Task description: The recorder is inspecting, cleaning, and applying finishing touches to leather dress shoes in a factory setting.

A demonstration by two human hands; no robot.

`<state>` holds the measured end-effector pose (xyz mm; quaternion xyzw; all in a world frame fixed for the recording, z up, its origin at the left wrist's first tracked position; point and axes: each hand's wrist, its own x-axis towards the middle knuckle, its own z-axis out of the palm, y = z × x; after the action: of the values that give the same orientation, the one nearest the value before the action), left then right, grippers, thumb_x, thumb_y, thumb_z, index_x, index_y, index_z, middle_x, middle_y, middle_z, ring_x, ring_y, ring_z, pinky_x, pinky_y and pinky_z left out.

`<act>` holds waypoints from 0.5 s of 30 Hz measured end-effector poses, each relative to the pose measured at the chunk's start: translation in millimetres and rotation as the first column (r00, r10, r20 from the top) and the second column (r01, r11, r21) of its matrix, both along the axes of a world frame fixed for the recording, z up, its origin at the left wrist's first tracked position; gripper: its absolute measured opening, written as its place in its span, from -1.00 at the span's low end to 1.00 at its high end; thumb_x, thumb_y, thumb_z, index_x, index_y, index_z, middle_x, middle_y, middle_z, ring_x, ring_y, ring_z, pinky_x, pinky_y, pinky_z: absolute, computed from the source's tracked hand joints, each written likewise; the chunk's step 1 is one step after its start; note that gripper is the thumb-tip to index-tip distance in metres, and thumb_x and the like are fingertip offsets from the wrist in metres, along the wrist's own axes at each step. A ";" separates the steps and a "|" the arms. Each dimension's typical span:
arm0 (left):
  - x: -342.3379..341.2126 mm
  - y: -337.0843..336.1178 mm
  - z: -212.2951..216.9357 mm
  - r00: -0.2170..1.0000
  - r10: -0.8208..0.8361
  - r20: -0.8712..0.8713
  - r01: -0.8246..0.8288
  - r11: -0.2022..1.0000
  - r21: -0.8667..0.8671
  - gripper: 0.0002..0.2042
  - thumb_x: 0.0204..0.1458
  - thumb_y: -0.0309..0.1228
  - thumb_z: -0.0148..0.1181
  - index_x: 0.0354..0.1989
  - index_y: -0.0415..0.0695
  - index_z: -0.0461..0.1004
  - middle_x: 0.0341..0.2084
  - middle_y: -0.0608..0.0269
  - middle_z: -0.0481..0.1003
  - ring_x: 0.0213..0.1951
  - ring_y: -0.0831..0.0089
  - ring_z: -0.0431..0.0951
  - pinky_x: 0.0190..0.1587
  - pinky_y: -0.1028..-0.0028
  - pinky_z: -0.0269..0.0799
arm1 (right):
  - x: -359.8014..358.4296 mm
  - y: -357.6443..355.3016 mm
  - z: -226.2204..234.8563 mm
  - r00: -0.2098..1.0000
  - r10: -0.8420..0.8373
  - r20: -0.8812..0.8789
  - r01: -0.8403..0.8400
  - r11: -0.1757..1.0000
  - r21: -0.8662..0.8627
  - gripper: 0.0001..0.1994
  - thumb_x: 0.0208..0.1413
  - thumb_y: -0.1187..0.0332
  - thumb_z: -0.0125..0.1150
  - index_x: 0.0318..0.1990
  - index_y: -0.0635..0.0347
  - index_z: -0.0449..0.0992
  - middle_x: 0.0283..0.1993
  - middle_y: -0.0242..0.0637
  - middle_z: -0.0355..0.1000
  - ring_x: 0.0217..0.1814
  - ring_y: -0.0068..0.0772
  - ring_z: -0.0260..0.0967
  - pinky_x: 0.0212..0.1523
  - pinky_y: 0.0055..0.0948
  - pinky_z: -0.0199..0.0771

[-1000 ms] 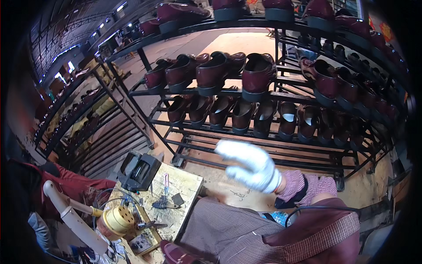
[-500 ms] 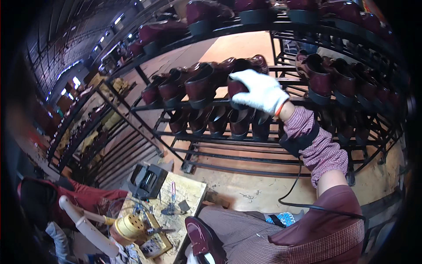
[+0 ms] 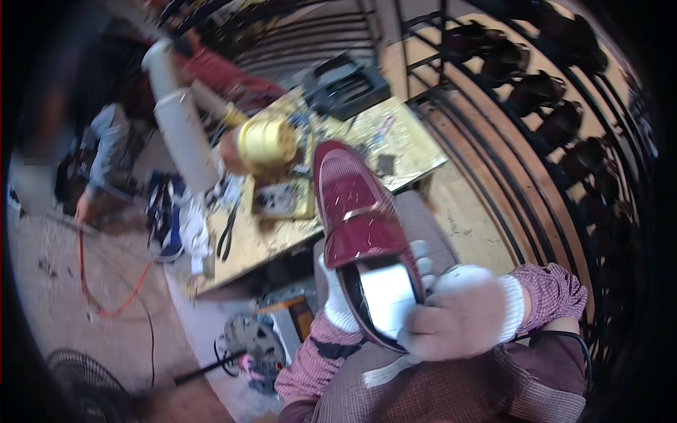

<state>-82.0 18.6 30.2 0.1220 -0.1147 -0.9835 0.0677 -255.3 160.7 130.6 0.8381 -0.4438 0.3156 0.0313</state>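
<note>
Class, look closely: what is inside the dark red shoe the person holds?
Inside the dark red shoe, a pale insole shows at the heel opening. The toe end inside is covered by the upper, so hidden.

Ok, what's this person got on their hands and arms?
Both hands wear white knit gloves: the right hand shows a fuzzy, greyed glove with a ribbed cuff, the left hand mostly just a white cuff. The sleeves are a red-and-white fine check. A dark band wraps the left sleeve.

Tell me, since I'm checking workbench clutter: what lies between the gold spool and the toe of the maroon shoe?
Head view: no object, just a narrow strip of bench top between the gold spool and the maroon shoe toe.
</note>
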 end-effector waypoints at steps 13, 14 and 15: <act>32.3 -3.2 -39.0 0.966 0.095 0.240 0.022 0.897 -0.442 -0.34 0.38 0.10 0.07 0.36 -0.27 0.35 0.04 -0.16 0.57 0.03 0.10 0.65 0.13 0.15 0.63 | -12.9 -51.8 -39.8 0.759 -0.462 0.458 0.336 0.881 0.333 -0.59 0.18 0.54 0.26 0.21 0.28 0.59 0.19 0.03 0.59 0.23 0.04 0.56 0.27 -0.14 0.50; 27.1 -3.4 -36.8 0.997 0.015 0.080 -0.011 0.999 -0.052 -0.05 0.13 0.42 -0.07 0.34 -0.29 0.38 0.05 -0.19 0.57 0.00 0.01 0.66 0.11 0.08 0.63 | -11.6 -60.8 -42.3 0.808 -0.402 0.431 0.318 0.913 0.255 -0.59 0.18 0.55 0.26 0.20 0.28 0.60 0.19 0.04 0.59 0.23 0.05 0.56 0.27 -0.13 0.49; 27.0 -2.0 -34.2 1.000 0.000 -0.004 0.000 0.994 0.106 0.09 0.02 0.57 -0.14 0.33 -0.31 0.40 0.04 -0.20 0.59 -0.03 -0.05 0.67 0.08 0.05 0.63 | -8.2 -64.8 -42.5 0.819 -0.405 0.406 0.326 0.911 0.252 -0.60 0.17 0.55 0.26 0.19 0.28 0.60 0.18 0.04 0.60 0.23 0.06 0.56 0.28 -0.13 0.49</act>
<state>-55.0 16.6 -4.0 0.1234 -0.0621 -0.9885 0.0613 -263.5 95.9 88.2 0.6404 -0.6171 0.4494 -0.0840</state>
